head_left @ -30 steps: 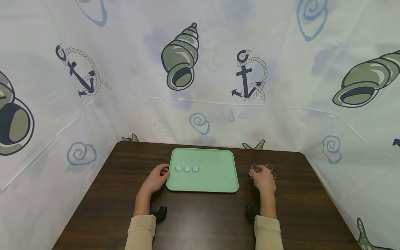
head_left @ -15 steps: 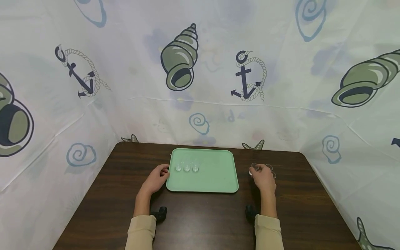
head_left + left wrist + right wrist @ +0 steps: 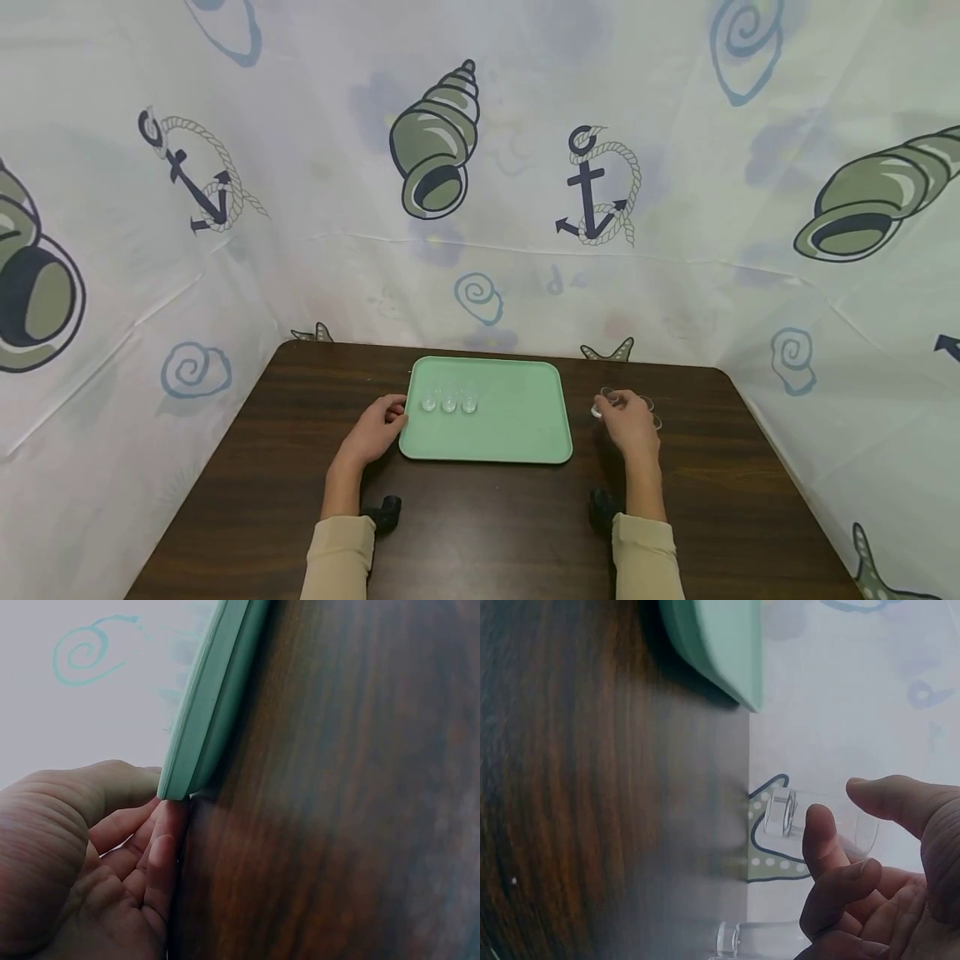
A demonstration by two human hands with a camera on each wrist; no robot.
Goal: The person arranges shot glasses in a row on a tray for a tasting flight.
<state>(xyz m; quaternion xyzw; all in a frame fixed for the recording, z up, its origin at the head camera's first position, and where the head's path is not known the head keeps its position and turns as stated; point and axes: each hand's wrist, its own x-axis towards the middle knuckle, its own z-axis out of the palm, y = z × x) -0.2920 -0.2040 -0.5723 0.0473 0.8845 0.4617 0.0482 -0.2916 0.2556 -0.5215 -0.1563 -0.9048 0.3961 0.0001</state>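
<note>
A clear shot glass is held in my right hand between thumb and fingers, to the right of the tray; its base appears raised off the table in the right wrist view. At the left rim of the green tray is my left hand, its thumb on the rim and its fingers against the underside. Three clear shot glasses stand in a row on the tray's left half. Behind my right hand are more shot glasses, partly hidden by it.
The tray lies on a dark wood table near its back edge. A patterned cloth with shells and anchors hangs behind and at the sides. Another glass stands close below my right fingers in the right wrist view.
My right hand has shifted slightly left with the shot glass, whose base now shows beyond the fingertips. My left hand, the tray and its three glasses stay in place.
</note>
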